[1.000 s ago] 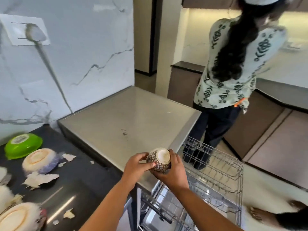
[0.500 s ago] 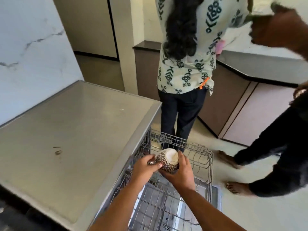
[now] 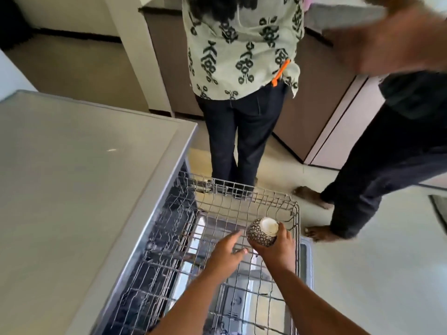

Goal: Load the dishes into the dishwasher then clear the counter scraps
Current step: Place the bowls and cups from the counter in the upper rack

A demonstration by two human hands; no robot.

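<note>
A small patterned bowl (image 3: 262, 232) is sitting upside down in the person's right hand (image 3: 278, 250), its pale foot ring facing up, and it is hovering over the far right part of the pulled-out upper dishwasher rack (image 3: 242, 201). The fingers and thumb are curling round the bowl's rounded wall from below and behind, cupping it. The left hand (image 3: 225, 253) is reaching forward just beside the bowl with fingers straight and spread, holding nothing; whether its fingertips are touching the rack wires cannot be told.

The bowl is looking like glazed ceramic: probably light for its size, rigid, brittle if knocked against the wire tines, and likely slick. Holding it across the widest part of the wall, as the right hand is doing, seems the secure choice; the narrow foot ring would be offering little purchase.

The rack is showing no other dishes in view. To its left, the dishwasher's flat grey top (image 3: 84, 177) is running alongside. Beyond the rack, one person in a printed top (image 3: 242, 49) is standing with their back turned, and a barefoot person in dark clothes (image 3: 387, 165) is standing to the right, a blurred hand raised near the camera.
</note>
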